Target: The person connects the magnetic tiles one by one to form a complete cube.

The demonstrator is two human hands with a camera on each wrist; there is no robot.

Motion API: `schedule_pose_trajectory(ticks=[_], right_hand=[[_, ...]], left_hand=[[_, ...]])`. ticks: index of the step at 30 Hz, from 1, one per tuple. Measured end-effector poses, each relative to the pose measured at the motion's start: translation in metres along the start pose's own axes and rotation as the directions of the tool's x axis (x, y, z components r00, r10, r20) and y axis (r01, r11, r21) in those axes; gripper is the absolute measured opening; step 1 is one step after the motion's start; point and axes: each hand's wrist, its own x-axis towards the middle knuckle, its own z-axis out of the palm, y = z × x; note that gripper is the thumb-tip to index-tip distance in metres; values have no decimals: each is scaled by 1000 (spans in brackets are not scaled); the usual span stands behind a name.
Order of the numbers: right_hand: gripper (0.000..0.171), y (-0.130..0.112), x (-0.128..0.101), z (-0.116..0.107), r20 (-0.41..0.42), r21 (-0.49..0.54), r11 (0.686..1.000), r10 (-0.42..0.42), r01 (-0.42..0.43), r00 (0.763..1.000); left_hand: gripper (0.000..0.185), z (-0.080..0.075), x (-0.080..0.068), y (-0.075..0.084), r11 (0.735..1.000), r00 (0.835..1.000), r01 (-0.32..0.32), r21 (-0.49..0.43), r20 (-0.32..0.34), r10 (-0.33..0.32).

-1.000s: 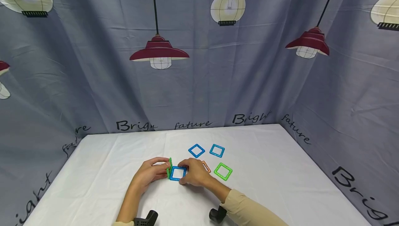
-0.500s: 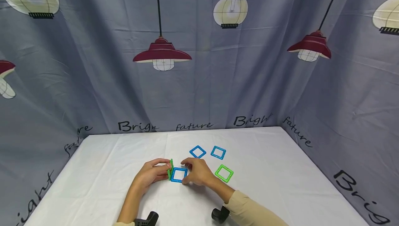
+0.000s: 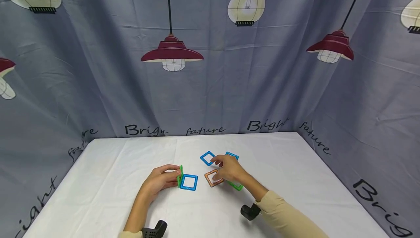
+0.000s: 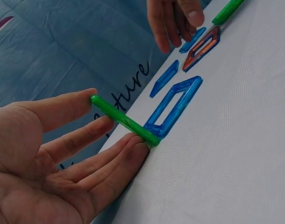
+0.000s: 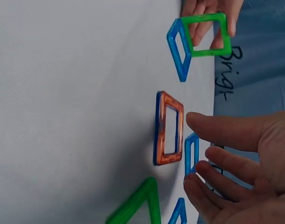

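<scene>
In the head view my left hand (image 3: 159, 180) holds a green square magnetic tile (image 4: 126, 122) upright, fingertips at its edges. A blue square magnetic tile (image 3: 188, 188) lies flat, its left edge against the foot of the green one. My right hand (image 3: 229, 168) hovers above an orange square magnetic tile (image 3: 208, 180). Seen from the right wrist, the right thumb and fingers (image 5: 231, 128) are spread, with a gap between them and the orange tile (image 5: 162, 128). Nothing is in that hand.
Two more blue tiles (image 3: 202, 159) lie behind the right hand, one partly covered by it. Another green tile (image 3: 238, 187) lies under that hand's wrist side, partly hidden. A white cloth covers the table (image 3: 108, 179); a grey curtain (image 3: 210, 96) hangs behind.
My right hand has come off the blue tile beside the upright green one and moved right, over the orange tile. The left hand has stayed put with the green tile.
</scene>
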Motion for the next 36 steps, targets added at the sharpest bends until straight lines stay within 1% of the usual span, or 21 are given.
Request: schedule_pose_trajectory(ticks=[4,9,14,18,25,32,36], right_hand=[[58,8,-2,-4,51,-20,1000,-5,6,999],[62,14,-2,-2,105,-44,999,7,-3,994],[57,18,0,0,115,-50,999,17,-12,993],[53,20,1,1,112,-53,999,8,-2,994],[49,19,2,5,85,-57,998,16,-11,996],[50,17,5,14,8,-22,1000,1,-1,1000],[50,14,7,20,-38,-10,1000,21,-22,999]], left_hand=[[44,0,1,-1,1000,1000,8,3,-6,-8],[43,1,1,-1,1000,1000,9,5,-12,-9],[42,2,1,-1,1000,1000,12,9,-20,-11],[42,2,1,0,1000,1000,11,11,-21,-11],[41,2,1,0,1000,1000,6,17,-21,-5],[40,1,2,0,1000,1000,12,15,-27,-12],[40,1,3,-1,1000,1000,13,15,-24,-12]])
